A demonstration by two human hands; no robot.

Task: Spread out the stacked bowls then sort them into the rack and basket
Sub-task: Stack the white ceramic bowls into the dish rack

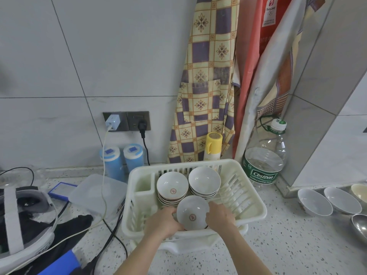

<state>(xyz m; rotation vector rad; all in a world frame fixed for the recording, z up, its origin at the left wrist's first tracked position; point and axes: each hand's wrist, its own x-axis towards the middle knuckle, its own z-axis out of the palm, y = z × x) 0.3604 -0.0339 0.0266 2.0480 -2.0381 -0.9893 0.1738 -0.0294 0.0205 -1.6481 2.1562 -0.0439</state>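
Held bowl: a white bowl (192, 213) with a red mark inside sits at the near end of the rack (256, 207), tilted toward the camera, on top of what seems a stack; only a dark edge shows beneath it.
Left hand (163, 220): grips the bowl's left rim, fingers curled round the edge.
Right hand (219, 215): grips the bowl's right rim, fingers curled over the top edge.
Left stack (172, 190): several nested bowls in the rack, just beyond the held bowl; the top one has a red mark inside.
Right stack (204, 181): nested bowls beside the left stack, at the far middle of the rack; the top one is plain white inside.
Rack: cream plastic, slotted, on the speckled counter (288, 245).
Loose bowls: two white bowls (314, 202) (342, 200) lie side by side on the counter at the right, well apart from the rack; a steel bowl (359, 225) lies nearer, at the right edge.
Bottle (264, 163): large, clear, just right of the rack's far corner.
Yellow cup (213, 144): behind the rack, by the hanging checked cloth (206, 76).
Blue tubs (123, 159): two, against the wall left of the rack.
Clear lid (97, 191): flat on the counter, just left of the rack.
Headset (21, 215): at the near left, among cables.
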